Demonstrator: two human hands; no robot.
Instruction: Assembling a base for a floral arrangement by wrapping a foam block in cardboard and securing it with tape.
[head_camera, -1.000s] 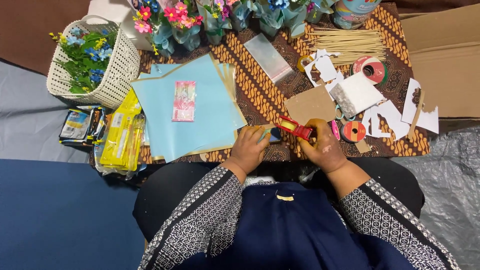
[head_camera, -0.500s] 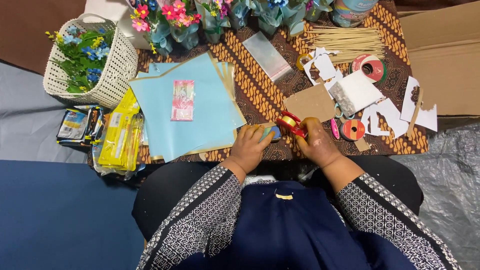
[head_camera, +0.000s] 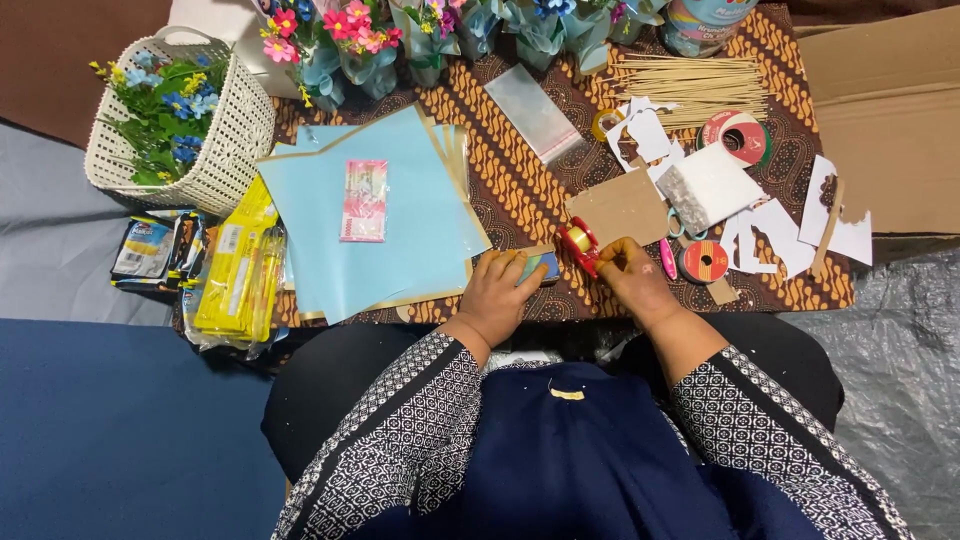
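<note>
Both arms reach forward with elbows bent, in sleeves with a black and white pattern. The left hand (head_camera: 497, 295) lies palm down with its fingers curled in. The right hand (head_camera: 632, 280) sits just beside it, fingers pinched together near the thumb.

Glossy plastic tape dispenser (head_camera: 579, 243); matt blue paper (head_camera: 375, 215)

- Left hand (head_camera: 497, 296) pressed on a small blue-and-yellow folded paper (head_camera: 540, 265) at the near edge of the worktop (head_camera: 510, 190).
- Right hand (head_camera: 632, 280) pinches at a red tape dispenser (head_camera: 579, 245).
- Light blue paper sheets (head_camera: 400, 215) lie left, pink packet (head_camera: 364, 200) on top.
- White woven basket (head_camera: 225, 150) of flowers far left.
</note>
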